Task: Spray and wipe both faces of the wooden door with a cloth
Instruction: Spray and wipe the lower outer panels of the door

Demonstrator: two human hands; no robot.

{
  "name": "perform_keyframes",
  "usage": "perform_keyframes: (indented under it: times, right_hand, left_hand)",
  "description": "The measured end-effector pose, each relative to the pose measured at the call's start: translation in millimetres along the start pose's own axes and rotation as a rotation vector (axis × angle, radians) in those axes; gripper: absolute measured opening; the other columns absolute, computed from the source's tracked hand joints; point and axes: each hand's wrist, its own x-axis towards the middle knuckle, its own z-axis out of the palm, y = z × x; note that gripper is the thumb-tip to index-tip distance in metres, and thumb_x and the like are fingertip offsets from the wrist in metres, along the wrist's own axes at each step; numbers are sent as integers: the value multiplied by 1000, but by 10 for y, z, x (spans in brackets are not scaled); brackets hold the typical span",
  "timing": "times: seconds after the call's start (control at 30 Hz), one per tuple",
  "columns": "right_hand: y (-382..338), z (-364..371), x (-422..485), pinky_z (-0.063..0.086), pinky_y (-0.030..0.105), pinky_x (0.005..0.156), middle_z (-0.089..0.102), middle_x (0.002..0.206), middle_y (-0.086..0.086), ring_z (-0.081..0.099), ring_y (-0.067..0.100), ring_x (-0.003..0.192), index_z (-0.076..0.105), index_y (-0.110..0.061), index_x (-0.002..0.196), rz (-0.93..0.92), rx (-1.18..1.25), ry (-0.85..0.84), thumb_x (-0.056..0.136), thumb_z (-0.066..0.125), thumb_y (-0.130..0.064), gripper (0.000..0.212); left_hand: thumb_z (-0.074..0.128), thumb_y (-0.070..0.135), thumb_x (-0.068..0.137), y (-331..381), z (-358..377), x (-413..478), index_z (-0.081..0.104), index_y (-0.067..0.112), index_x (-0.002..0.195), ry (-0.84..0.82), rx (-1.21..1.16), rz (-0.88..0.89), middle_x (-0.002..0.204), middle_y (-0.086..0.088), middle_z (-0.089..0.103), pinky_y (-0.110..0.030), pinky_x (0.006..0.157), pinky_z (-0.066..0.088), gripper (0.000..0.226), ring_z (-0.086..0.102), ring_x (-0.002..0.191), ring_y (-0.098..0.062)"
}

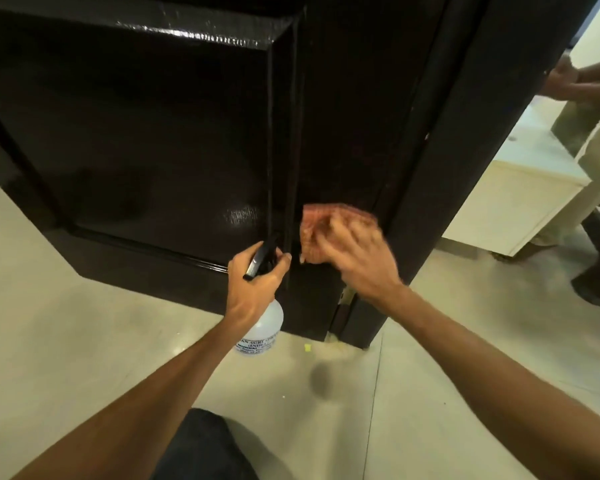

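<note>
**Clerk:** Entries, left to right?

**Checker:** One wooden door (153,133), filling the left and centre of the view. One left hand (253,285), fingers curled round the black trigger head of one spray bottle (262,330). The bottle's clear body hangs below the wrist, with a printed label too small to read. One cloth (329,220), reddish and patterned. One right hand (354,251), blurred, fingers spread over the cloth and pressing it against the door.

**Clerk:** Where on the door?

**Checker:** Low down on the flat upright strip just right of the recessed panel, close to the door's bottom corner. The bottle's head is just beside it, on the panel moulding.

**Clerk:** Further right?

**Checker:** One dark door frame (447,168). One white cabinet (520,199) beyond it. One other person (596,133) at the right edge, in light trousers, only partly in view.

**Clerk:** Below?

**Checker:** Pale floor tiles (66,323), with one small yellow scrap (307,347) near the door's foot. One dark-clothed knee (201,445) at the bottom edge.

**Clerk:** Door's condition?

**Checker:** Very dark brown and glossy. One large recessed panel with raised moulding round it. Light glints along the top moulding, and there is a shiny patch low on the panel, left of the cloth.
</note>
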Motion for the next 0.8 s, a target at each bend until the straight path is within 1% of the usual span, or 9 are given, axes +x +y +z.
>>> perform_keyframes:
  times: [0.1,0.23,0.3,0.37,0.4,0.47,0.57,0.67,0.8]
  right_hand:
    - [-365,264,-523,51,47,93,38,141,12,43,33,119,45,-22,132,-23,79,-207,61,87,-20,82]
    - [-286,272,-318,46,46,90,38,138,13,42,33,117,43,-23,138,52,61,-82,72,70,-19,71]
    - [-280,333,-287,47,44,86,38,137,12,41,32,115,43,-23,140,119,37,-73,78,70,-22,68]
    - [-461,519,-554,48,43,85,40,137,12,43,31,113,47,-21,136,52,79,-101,76,75,-24,66]
    - [-596,623,-773,52,42,83,41,137,13,45,32,112,52,-20,132,-27,107,-163,72,80,-24,67]
    - [-851,787,-1148,59,43,81,45,139,15,53,35,112,67,-21,125,-132,172,-428,58,92,-20,72]
    - [-1093,1004,-1314,59,47,85,60,137,16,65,37,112,73,-22,124,-134,218,-764,46,99,-17,82]
    - [-1174,1168,-1267,56,46,91,59,141,15,63,36,118,69,-20,131,-199,187,-859,54,94,-18,81]
    - [-1224,1274,-1568,52,45,100,48,152,15,54,34,128,54,-15,147,-426,144,-902,76,81,-21,76]
  left_hand:
    - [78,17,92,-186,-2,-46,68,19,80,-15,9,-25,78,-14,73,-28,55,42,16,51,49,-7]
    - [79,18,92,-245,5,27,69,19,81,8,-3,-39,81,-17,74,-27,55,42,15,52,52,-8]
    - [78,14,93,-276,12,78,69,20,80,-1,2,-39,83,-17,74,-25,53,42,17,53,51,-6]
    - [78,13,94,-354,5,71,68,19,80,-1,-5,-58,83,-20,73,-21,51,40,18,50,50,-5]
    - [78,13,94,-396,-11,46,68,17,81,8,-14,-74,82,-21,72,-20,49,40,17,49,49,-6]
    - [78,11,93,-493,-62,24,67,11,82,17,-19,-93,76,-19,68,-21,47,39,16,47,48,-7]
    - [78,12,94,-637,-167,80,68,10,83,28,0,-112,77,-24,66,-22,46,38,15,45,46,-11]
    - [81,19,91,-841,-273,85,69,16,82,47,22,-157,79,-27,66,-25,46,39,16,44,46,-15]
    - [78,34,80,-1042,-309,-121,69,22,80,66,3,-223,84,-29,68,-23,43,39,14,46,49,-18]
